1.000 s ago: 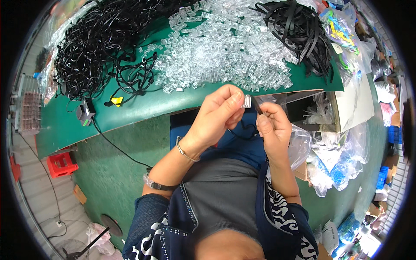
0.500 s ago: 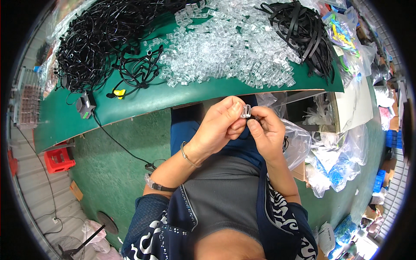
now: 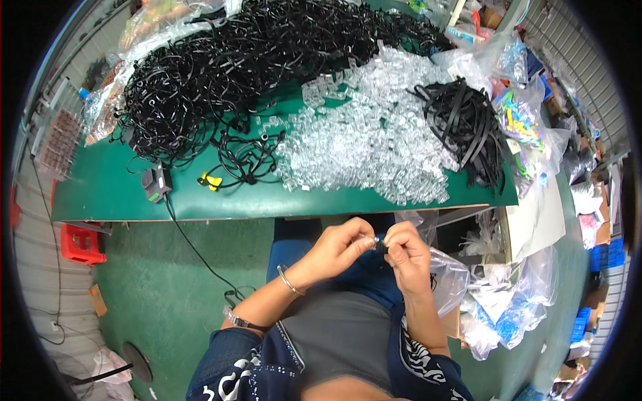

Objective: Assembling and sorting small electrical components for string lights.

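My left hand point(image 3: 338, 250) and my right hand point(image 3: 409, 259) meet just below the table's front edge, above my lap. Left thumb and fingers pinch a small clear plastic piece point(image 3: 378, 239), mostly covered by fingertips. Against it, my right fingers are closed on a thin black strap point(image 3: 381, 248), of which only a short bit shows. On the table beyond, a heap of similar clear plastic pieces point(image 3: 361, 147) lies in the middle, with a bundle of flat black straps point(image 3: 465, 130) to its right.
A large tangle of black cords point(image 3: 221, 73) covers the table's back left. Nearer are a small black cord bunch point(image 3: 246, 160) with a yellow tag point(image 3: 210, 180), and a dark cabled box point(image 3: 156, 182). A red stool point(image 3: 81, 244) stands left; plastic bags point(image 3: 498, 307) lie right.
The view has tilted up, so the table and my hands sit lower in the picture. My fingers have drawn closer together, covering more of the clear plastic piece.
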`<state>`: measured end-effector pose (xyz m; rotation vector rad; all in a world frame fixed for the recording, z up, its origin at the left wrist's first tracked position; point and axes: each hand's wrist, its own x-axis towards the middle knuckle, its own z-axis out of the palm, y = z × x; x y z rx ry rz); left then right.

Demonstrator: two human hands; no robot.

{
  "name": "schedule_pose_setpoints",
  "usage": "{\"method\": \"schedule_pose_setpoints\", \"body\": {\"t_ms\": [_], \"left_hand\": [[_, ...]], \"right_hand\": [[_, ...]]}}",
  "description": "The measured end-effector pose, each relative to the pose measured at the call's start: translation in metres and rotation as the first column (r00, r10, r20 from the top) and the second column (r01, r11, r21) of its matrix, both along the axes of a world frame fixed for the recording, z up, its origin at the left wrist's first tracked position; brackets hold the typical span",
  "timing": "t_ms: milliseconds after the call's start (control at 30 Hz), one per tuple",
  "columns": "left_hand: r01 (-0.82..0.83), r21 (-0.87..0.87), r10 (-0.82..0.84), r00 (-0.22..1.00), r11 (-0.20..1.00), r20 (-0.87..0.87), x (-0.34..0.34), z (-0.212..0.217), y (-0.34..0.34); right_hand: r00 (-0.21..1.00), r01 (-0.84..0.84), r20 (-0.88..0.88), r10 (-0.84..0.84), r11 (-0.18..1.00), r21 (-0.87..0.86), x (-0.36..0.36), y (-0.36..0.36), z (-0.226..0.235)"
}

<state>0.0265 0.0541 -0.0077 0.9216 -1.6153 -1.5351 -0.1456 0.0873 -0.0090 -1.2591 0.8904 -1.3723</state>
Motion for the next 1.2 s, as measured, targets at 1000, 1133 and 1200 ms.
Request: {"method": "schedule_pose_setpoints", "body": {"t_ms": [1000, 1133, 1200], "left_hand": [[0.312, 0.448, -0.029, 0.844, 0.838, -0.535, 0.018, -0.01, -0.001], [0.348, 0.449, -0.05, 0.832, 0.823, -0.552, 0.019, -0.013, -0.001], [0.324, 0.451, -0.08, 0.873, 0.832, -0.481, 0.021, -0.013, -0.002]], "right_hand": [[0.888, -0.111, -0.459, -0.021, 0.96, -0.258, 0.004, -0.013, 0.001], [0.891, -0.143, -0.453, 0.019, 0.96, -0.24, 0.006, -0.012, 0.001], [0.887, -0.14, -0.462, 0.004, 0.955, -0.262, 0.007, -0.014, 0.003]]}}
